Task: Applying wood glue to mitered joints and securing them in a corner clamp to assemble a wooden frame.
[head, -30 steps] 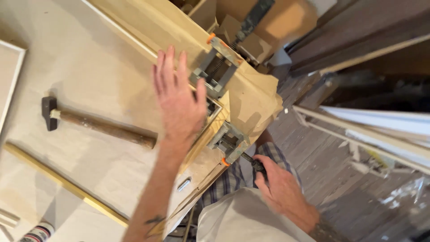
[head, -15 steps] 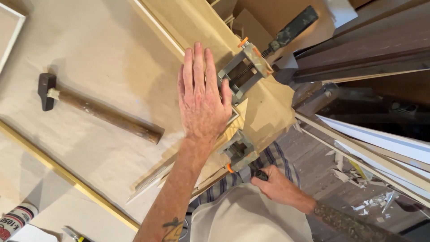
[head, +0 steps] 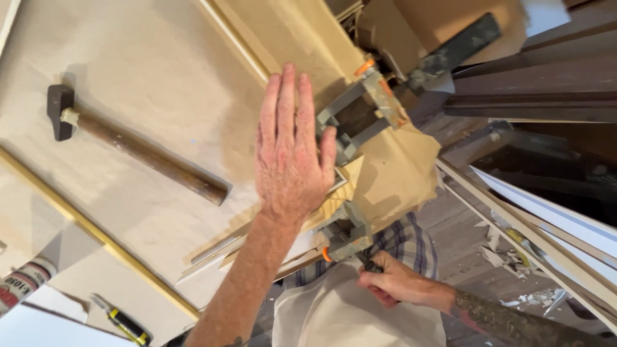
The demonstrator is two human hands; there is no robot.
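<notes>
— Far left on the paper-covered surface (head: 148,77)?
— Hammer (head: 138,146) lying flat, well apart from the hands.
— Middle?
— Left hand (head: 290,154) pressed flat on the mitred frame corner (head: 339,193), fingers straight and together, gripping nothing.
— Right of that?
— Corner clamp (head: 360,119) touching the frame; below, right hand (head: 395,283) wrapped around a dark clamp handle (head: 367,260), probably a screw handle.
</notes>
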